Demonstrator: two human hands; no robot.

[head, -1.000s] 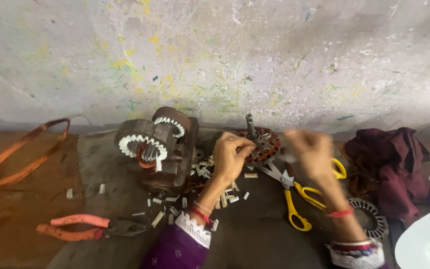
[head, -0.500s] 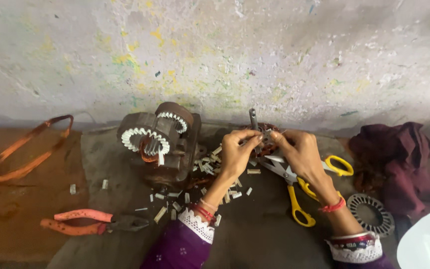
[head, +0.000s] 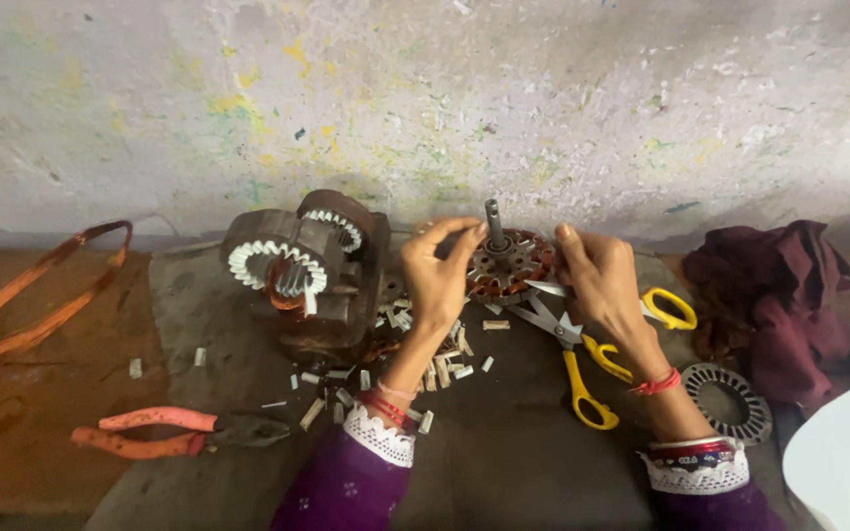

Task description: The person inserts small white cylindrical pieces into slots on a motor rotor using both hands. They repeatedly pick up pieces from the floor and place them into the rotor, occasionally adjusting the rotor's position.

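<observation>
At the far left edge of the floor, a loop of copper wire [head: 27, 295] lies off the dark mat [head: 504, 462], set aside out of the working space. Just inside the mat's lower left corner lie the pink-handled pliers [head: 164, 433], jaws pointing inward, within easy reach of the left hand. Farther in, toward the mat's back edge by the wall, stands a stack of motor stators [head: 302, 270] with white slot liners showing, leaning together. Small pale insulation strips [head: 435, 374] are scattered across the middle of the mat, where trimming would drop them.

The left hand [head: 440, 275] curls its fingers over the left rim of the round stator core [head: 509, 265], which sits near the back edge of the mat with its shaft upright. The grip is narrow, thumb and fingers pinched on the core's edge, apparently to steady it. The right hand [head: 602, 275] presses on the opposite rim, fingers closed against the core, so the piece is braced from both sides.

Just beneath the right hand lie two pairs of yellow-handled scissors [head: 582, 369], blades toward the core. Near the mat's right edge lies a flat metal ring [head: 730, 403], and beyond it a dark red cloth [head: 779, 295] is bunched by the wall.
</observation>
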